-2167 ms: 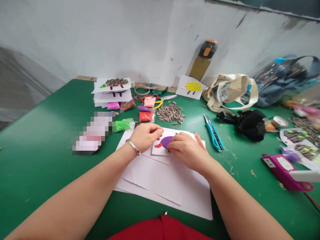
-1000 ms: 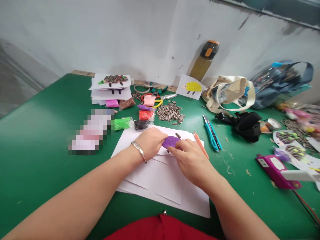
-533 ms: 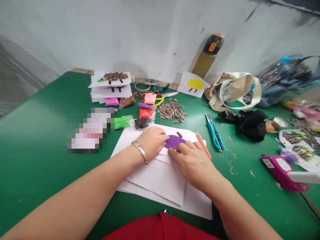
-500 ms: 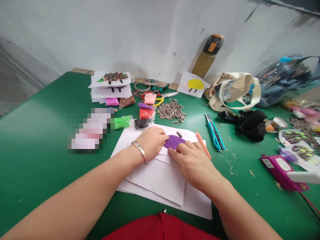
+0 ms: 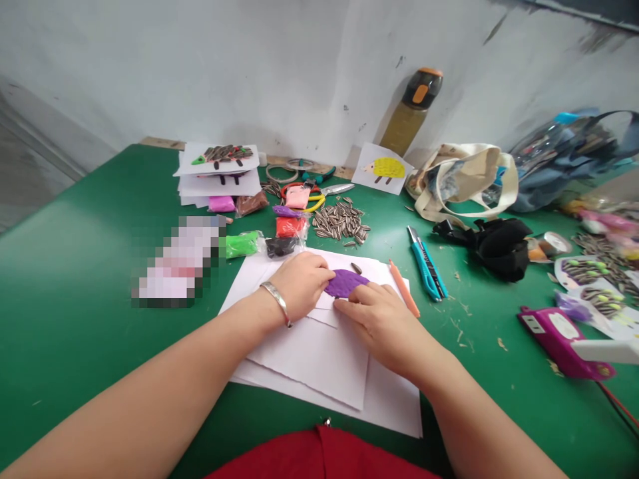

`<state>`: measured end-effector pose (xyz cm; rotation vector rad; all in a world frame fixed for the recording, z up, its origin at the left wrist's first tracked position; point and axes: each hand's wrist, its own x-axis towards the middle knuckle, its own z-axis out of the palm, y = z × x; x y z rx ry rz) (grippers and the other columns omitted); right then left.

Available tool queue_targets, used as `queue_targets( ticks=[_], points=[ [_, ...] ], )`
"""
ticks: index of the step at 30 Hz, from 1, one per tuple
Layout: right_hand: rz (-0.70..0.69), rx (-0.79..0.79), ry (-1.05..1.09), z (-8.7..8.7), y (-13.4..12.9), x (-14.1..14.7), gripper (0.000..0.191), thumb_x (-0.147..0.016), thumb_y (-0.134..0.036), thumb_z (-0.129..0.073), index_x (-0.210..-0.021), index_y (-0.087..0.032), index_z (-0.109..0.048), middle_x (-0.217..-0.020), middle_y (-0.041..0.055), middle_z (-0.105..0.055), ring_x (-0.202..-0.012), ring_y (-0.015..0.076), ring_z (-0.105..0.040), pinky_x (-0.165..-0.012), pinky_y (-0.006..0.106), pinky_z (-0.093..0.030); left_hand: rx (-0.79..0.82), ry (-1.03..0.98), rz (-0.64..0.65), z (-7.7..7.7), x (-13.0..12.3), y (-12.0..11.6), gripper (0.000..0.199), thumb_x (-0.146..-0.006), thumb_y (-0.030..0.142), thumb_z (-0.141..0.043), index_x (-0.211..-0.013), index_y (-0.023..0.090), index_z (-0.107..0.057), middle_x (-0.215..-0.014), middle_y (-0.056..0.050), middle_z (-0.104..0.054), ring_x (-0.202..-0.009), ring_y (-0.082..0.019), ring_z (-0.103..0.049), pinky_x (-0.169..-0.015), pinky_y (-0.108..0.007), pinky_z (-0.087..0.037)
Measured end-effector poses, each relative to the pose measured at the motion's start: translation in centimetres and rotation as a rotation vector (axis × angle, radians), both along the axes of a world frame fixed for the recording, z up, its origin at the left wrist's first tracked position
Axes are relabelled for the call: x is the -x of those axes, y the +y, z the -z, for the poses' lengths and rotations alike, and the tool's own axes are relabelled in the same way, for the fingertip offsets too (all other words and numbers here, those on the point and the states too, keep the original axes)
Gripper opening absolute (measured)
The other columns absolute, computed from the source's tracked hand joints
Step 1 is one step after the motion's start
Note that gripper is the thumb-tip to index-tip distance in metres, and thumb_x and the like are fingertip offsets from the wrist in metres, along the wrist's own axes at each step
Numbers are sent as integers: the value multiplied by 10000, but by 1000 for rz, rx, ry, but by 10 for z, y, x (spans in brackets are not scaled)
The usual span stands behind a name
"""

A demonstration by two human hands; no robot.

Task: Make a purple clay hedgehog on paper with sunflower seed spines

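A flat purple oval of modelling clay (image 5: pixel 343 284) lies on small pieces of white paper (image 5: pixel 319 359) stacked in front of me. At its left edge, my left hand (image 5: pixel 301 283) rests with bent fingers pressed together against the clay. My right hand (image 5: pixel 384 319) curls over the lower right edge, its fingertips touching the clay and its thumb low beside it. A tiny dark bit shows by that thumb, too small to name. Just above the clay lies a single sunflower seed (image 5: pixel 356 268). An orange pen-like tool (image 5: pixel 404 287) lies to the right of my right hand.
Behind the paper are bagged green clay (image 5: pixel 243 244), black clay (image 5: pixel 283 247), a sunflower seed pile (image 5: pixel 341 221) and scissors (image 5: pixel 337 189). A blue utility knife (image 5: pixel 427 265) lies right; a pixelated object (image 5: pixel 180 263) left. Finished hedgehog pictures (image 5: pixel 219 158), a bottle (image 5: pixel 412 110) and bags stand behind.
The right fingers have shifted slightly at the clay's lower right edge, and a small dark bit now shows beside the thumb. My left hand stays in place.
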<state>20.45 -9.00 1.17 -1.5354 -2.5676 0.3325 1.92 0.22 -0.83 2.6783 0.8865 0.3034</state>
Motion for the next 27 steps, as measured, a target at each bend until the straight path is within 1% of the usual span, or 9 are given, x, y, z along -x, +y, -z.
queue_targets(
  ticks=[6, 9, 11, 15, 20, 27],
  points=[
    [-24, -69, -100, 2, -2, 7, 254, -911, -115, -509, -1040, -210, -707, -818, 57, -615, -802, 213, -508, -727, 348, -323, 2, 2, 2, 0, 0, 0, 261, -918, 130, -474, -936, 148, -734, -942, -95, -673, -875, -222, -577, -809, -356, -452],
    [-27, -41, -44, 0, -3, 2, 253, -913, -117, -505, -1028, -215, -708, -837, 60, -626, -813, 207, -521, -729, 339, -334, -5, 3, 0, 0, 0, 0, 262, -916, 126, -478, -961, 149, -735, -950, -92, -677, -885, -225, -576, -817, -359, -451],
    [-8, -22, 22, -2, -2, -3, 289, -910, -96, -480, -1033, -229, -706, -868, 56, -634, -826, 196, -534, -733, 331, -341, -8, 9, 0, 1, 1, 0, 258, -915, 126, -481, -955, 148, -734, -951, -89, -678, -880, -227, -575, -811, -363, -452],
    [29, -36, 70, -2, -1, -9, 364, -911, -69, -436, -1093, -255, -691, -902, 42, -631, -856, 191, -540, -752, 335, -336, -7, 5, -1, 3, 1, 1, 255, -912, 120, -485, -962, 154, -732, -963, -83, -680, -892, -227, -577, -820, -368, -456],
    [-11, 28, -11, 0, -2, -2, 288, -915, -102, -489, -1069, -224, -700, -878, 51, -616, -814, 199, -497, -737, 334, -330, -9, 7, -7, 3, 0, 1, 251, -913, 122, -487, -944, 155, -734, -962, -83, -681, -883, -220, -585, -816, -364, -466],
    [-35, -16, -124, -2, -4, 4, 191, -913, -134, -530, -997, -204, -687, -827, 39, -605, -794, 201, -487, -725, 338, -299, 2, -5, -9, 2, 0, 0, 262, -903, 111, -491, -973, 155, -740, -965, -84, -684, -905, -221, -592, -838, -364, -474]
  ],
)
